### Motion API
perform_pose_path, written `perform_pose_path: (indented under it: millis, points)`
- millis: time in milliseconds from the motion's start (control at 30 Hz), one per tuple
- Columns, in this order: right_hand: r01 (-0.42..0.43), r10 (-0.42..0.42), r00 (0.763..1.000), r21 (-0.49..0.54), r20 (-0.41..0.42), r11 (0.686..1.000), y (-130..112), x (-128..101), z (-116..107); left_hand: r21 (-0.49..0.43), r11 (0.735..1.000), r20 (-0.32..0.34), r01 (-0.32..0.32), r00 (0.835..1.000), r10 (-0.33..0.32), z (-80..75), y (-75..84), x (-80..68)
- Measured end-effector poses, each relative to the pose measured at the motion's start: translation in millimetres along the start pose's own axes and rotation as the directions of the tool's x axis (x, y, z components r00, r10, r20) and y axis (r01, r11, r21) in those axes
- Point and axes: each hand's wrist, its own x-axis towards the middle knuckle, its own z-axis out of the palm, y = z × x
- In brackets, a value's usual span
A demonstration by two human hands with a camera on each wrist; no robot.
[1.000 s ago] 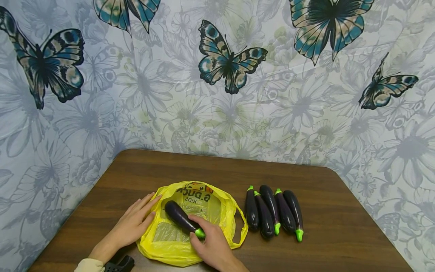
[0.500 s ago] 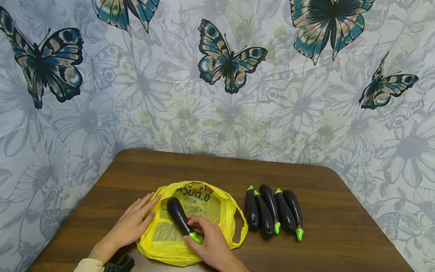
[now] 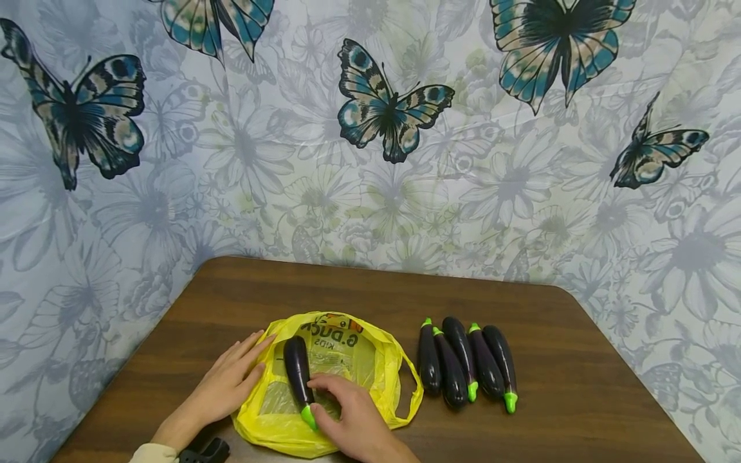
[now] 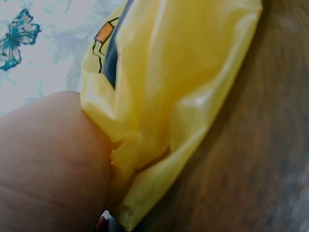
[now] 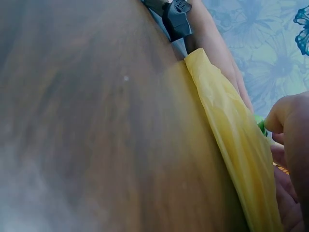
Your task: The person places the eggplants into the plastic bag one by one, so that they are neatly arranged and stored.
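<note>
A yellow plastic carrier bag (image 3: 278, 437) lies with its mouth spread wide on the table. My left hand (image 3: 226, 386) rests along its left rim with the fingers fairly straight. At the bag's mouth my right hand (image 3: 360, 418) holds a dark purple eggplant (image 3: 296, 366) near its bright green stem end, the thumb and index finger against it. The eggplant points away from me, in the left part of the opening. In the right wrist view the thumb meets the green stem (image 5: 261, 124) just behind the bag's edge.
Several more eggplants (image 3: 456, 366) lie side by side to the right of the bag, some with stems toward me and some away. The bag's handle loop (image 3: 413, 395) reaches toward them. Behind the brown wooden table (image 3: 556, 360) hangs a butterfly-printed cloth (image 3: 324, 225).
The eggplant in my right hand has swung from a slant to nearly upright in the head view, its stem end moving left. My right hand has shifted slightly left; the left hand stays put.
</note>
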Motion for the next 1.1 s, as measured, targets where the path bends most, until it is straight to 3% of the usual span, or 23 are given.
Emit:
perform_pose_path:
  millis: [333,633,933,1100]
  points:
    - [0.05,-0.05,0.999,-0.003,0.011,0.999,-4,6,6,0.011,1.0,-0.025,-0.022,0.999,0.022,0.0,-0.1,-0.1]
    - [0.006,-0.009,0.998,0.044,0.061,0.999,-11,11,12,0.01,1.0,-0.014,-0.003,1.0,0.003,1.0,-0.8,-0.9]
    - [0.066,-0.069,0.995,0.043,0.074,0.997,-8,13,17,0.008,1.0,-0.024,-0.016,1.0,0.016,1.2,-0.4,-1.6]
    - [0.091,-0.09,0.992,-0.008,0.084,0.996,-7,13,18,0.02,1.0,-0.033,-0.013,0.999,0.013,0.5,0.2,-1.1]
